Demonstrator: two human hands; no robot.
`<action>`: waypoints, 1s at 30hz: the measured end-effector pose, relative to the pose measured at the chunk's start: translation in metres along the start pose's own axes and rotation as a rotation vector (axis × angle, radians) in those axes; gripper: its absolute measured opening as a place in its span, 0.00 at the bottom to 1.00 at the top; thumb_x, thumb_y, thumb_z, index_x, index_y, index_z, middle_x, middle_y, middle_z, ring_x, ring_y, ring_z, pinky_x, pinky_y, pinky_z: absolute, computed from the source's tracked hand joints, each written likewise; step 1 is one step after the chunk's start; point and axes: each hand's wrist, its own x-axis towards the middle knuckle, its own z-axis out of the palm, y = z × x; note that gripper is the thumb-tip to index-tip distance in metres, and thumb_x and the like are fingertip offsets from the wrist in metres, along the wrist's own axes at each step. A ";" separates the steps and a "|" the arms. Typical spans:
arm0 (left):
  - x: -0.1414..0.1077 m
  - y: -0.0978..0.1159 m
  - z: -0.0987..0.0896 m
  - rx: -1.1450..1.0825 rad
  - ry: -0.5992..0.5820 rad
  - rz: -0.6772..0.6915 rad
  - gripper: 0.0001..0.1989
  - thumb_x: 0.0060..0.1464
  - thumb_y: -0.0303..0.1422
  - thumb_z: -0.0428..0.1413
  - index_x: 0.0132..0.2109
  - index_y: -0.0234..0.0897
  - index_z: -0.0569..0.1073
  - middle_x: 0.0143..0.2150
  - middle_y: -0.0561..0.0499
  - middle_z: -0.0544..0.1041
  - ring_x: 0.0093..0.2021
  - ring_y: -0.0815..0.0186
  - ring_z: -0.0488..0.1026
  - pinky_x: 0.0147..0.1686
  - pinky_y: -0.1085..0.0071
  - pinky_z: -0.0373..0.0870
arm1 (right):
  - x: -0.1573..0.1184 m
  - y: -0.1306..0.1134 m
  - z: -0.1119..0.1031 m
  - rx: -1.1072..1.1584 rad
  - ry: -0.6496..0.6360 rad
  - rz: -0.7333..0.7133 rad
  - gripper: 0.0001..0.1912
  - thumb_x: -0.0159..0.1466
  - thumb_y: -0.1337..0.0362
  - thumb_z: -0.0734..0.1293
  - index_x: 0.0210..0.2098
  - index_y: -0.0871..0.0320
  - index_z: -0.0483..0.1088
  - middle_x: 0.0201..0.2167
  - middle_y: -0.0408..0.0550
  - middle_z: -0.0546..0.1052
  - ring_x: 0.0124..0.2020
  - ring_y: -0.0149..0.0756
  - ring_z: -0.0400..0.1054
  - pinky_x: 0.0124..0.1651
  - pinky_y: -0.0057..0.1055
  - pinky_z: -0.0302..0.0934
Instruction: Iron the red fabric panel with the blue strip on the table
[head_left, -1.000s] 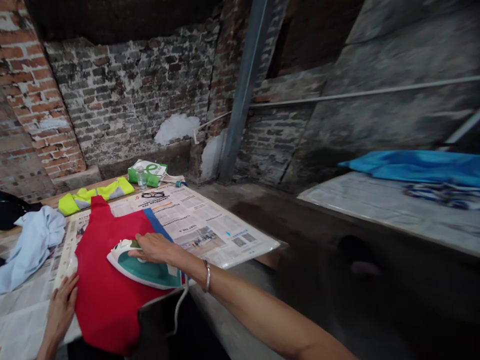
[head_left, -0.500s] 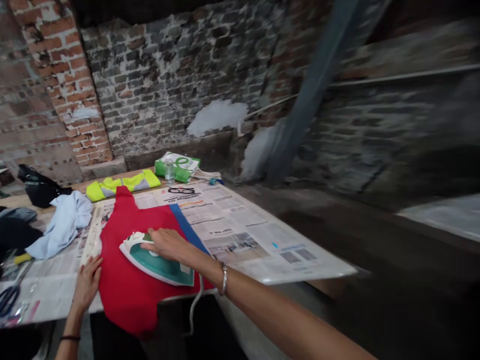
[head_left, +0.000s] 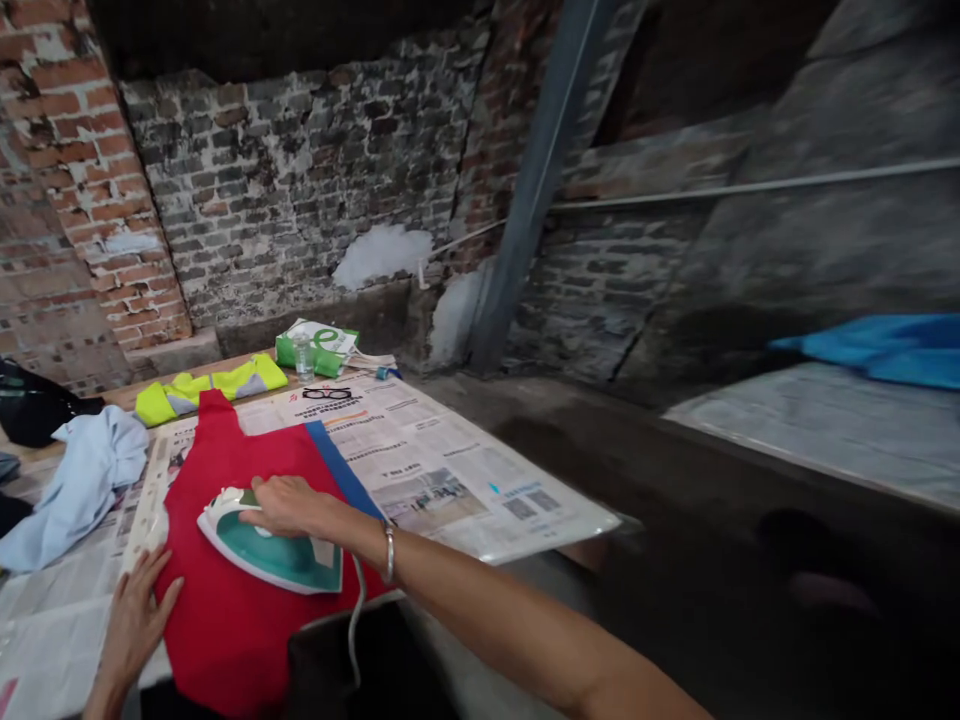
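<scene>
Iron (head_left: 270,558) slid leftward | right hand (head_left: 286,506) wrapped round handle (head_left: 238,497), arm (head_left: 487,605) extended | left hand (head_left: 135,612) splayed (touching red cloth (head_left: 225,640))

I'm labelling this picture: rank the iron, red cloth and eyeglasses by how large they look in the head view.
Largest to smallest:
1. Red cloth
2. Iron
3. Eyeglasses

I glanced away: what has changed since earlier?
The teal-and-white iron has slid left across the flat red fabric, away from the long blue strip. The left hand now has its thumb over the fabric's left edge. Unchanged: right hand gripping the iron, black-framed glasses.
</scene>
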 end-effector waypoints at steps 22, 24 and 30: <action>-0.042 0.157 0.047 0.124 -0.104 0.194 0.31 0.66 0.45 0.51 0.71 0.37 0.64 0.74 0.39 0.59 0.74 0.43 0.53 0.69 0.38 0.54 | -0.063 0.038 0.031 1.293 0.023 0.343 0.13 0.73 0.63 0.61 0.31 0.56 0.61 0.19 0.33 0.66 0.14 0.22 0.57 0.20 0.20 0.57; -0.041 0.161 0.040 0.191 -0.100 0.199 0.30 0.66 0.44 0.51 0.71 0.38 0.64 0.74 0.40 0.58 0.74 0.44 0.53 0.69 0.38 0.55 | -0.051 0.041 0.033 1.271 0.143 0.425 0.14 0.74 0.63 0.61 0.30 0.56 0.61 0.18 0.34 0.66 0.14 0.24 0.58 0.20 0.21 0.57; -0.041 0.173 0.030 0.310 -0.121 0.197 0.28 0.66 0.41 0.53 0.70 0.46 0.65 0.74 0.44 0.59 0.74 0.45 0.55 0.67 0.38 0.57 | 0.019 0.063 0.020 1.063 0.286 0.507 0.22 0.74 0.62 0.59 0.23 0.57 0.64 0.12 0.40 0.64 0.15 0.29 0.61 0.20 0.22 0.57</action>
